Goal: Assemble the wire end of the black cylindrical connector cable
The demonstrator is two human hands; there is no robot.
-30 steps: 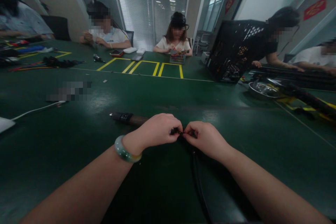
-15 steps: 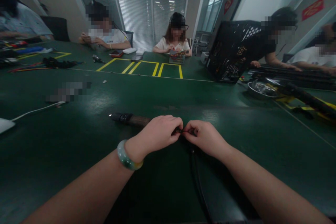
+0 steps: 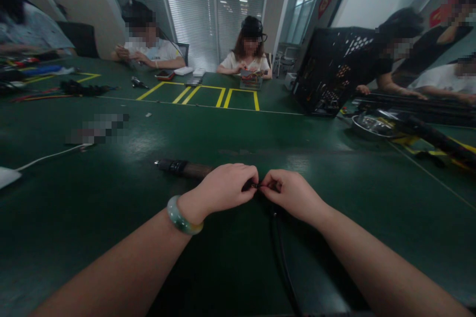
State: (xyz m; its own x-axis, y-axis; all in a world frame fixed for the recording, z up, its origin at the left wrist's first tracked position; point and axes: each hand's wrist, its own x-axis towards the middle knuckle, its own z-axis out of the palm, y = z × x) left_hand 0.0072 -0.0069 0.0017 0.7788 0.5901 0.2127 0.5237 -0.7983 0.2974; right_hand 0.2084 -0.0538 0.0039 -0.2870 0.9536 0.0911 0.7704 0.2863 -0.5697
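Note:
My left hand [image 3: 232, 185], with a green and white bangle [image 3: 181, 216] on its wrist, has its fingers closed round a small dark part [image 3: 255, 185]. Close on its right, my right hand [image 3: 292, 192] pinches at the same spot; what is between its fingertips is too small to name. Behind my left hand a dark cylindrical tool [image 3: 186, 168] with a metal tip lies on the green table, its right end hidden by the hand. A black cable [image 3: 281, 252] runs from beneath my right hand toward the near edge.
A black perforated case [image 3: 323, 72] stands at the back right, beside a metal bowl [image 3: 372, 127] and a person's arm. A white cable [image 3: 48, 156] and a blurred object lie left. Several people sit round the table [image 3: 208, 131].
Both hands have stayed almost in place, their fingertips shifting only slightly. At the far right, another person's raised arm has come into view.

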